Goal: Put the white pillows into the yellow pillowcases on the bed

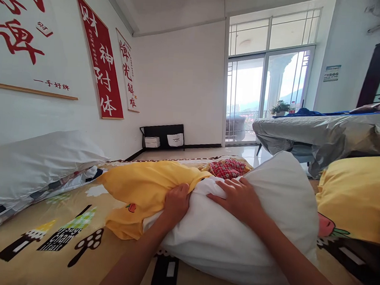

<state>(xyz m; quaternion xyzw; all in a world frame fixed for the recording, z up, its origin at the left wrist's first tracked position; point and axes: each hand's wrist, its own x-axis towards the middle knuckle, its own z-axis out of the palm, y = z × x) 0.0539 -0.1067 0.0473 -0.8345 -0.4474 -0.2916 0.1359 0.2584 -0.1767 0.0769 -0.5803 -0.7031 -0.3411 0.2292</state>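
Note:
A plump white pillow lies in front of me on the bed, its left end partly inside a yellow pillowcase. My left hand is closed on the pillowcase's edge where it meets the pillow. My right hand rests on top of the pillow, fingers spread and pressing into the soft fabric. The pillowcase is loose and folded over on its left side, with a small red print showing. What lies under my left palm is hidden.
A patterned bedsheet spreads under everything. Another white pillow lies at left, a yellow pillow at right. Red plaid cloth sits beyond my hands. Farther off stand a covered table and a low black rack.

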